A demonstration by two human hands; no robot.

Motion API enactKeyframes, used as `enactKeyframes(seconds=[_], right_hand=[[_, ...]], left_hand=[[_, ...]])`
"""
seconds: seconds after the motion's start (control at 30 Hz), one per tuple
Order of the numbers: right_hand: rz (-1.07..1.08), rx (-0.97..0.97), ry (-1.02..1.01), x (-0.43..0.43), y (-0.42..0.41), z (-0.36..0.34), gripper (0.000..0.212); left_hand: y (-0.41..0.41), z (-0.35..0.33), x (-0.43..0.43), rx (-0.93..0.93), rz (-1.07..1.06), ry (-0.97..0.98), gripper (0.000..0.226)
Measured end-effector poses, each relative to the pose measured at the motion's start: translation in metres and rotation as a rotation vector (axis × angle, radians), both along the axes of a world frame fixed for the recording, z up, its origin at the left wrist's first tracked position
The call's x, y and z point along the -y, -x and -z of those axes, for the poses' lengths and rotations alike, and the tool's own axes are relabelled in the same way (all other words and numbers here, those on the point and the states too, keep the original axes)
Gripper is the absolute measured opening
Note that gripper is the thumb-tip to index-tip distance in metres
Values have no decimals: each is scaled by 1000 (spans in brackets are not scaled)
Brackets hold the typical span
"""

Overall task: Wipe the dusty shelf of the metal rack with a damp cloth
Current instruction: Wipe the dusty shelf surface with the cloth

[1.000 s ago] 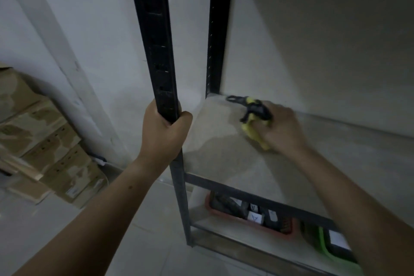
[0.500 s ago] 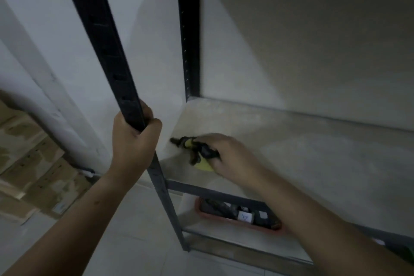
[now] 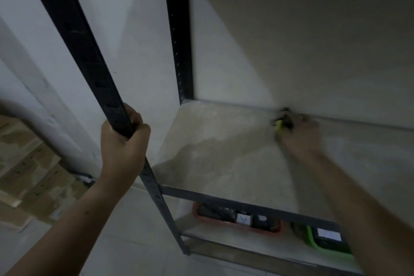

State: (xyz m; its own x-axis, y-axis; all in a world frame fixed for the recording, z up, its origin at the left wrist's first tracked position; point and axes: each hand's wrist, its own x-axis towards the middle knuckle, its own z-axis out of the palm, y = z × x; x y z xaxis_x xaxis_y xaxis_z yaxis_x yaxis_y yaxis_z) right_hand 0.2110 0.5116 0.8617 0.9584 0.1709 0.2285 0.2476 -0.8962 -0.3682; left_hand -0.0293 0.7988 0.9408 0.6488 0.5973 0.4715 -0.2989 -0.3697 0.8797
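Note:
The dusty beige shelf [image 3: 224,154] of the black metal rack fills the middle of the head view. My right hand [image 3: 301,134] grips a yellow and black cloth [image 3: 281,123] and presses it on the shelf at its back edge, close to the wall; the hand is motion-blurred and hides most of the cloth. My left hand [image 3: 122,143] grips the rack's front left upright [image 3: 89,63]. A darker patch runs across the shelf's middle, lighter dust toward the left corner.
The back upright [image 3: 180,40] stands at the shelf's rear left corner against the white wall. On the lower shelf sit a red tray [image 3: 237,219] of small items and a green container [image 3: 324,240]. Cardboard boxes [image 3: 29,170] are stacked on the floor at left.
My right hand has carried the cloth from the shelf's front left area to the back edge, further right. My left hand has kept its grip on the upright.

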Motion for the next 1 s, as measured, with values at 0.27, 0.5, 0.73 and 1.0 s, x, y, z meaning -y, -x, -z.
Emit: enactKeyframes(seconds=[0.27,0.5,0.73,1.0], right_hand=[[-1061,-363,-212,-163,138,-42,34],[-431,-55,-198,-19,54,-31,45],[-472,17,-99,-87,159,-9,46],[-605,-177,-470,-123,138,-18,42]], left_hand=[[4,-1,-2,-9,21,-62,32],[3,-3,0,-15,9,21,41],[7,-6,3,-29,1,2,33],[9,-3,0,-59,-18,9,22]])
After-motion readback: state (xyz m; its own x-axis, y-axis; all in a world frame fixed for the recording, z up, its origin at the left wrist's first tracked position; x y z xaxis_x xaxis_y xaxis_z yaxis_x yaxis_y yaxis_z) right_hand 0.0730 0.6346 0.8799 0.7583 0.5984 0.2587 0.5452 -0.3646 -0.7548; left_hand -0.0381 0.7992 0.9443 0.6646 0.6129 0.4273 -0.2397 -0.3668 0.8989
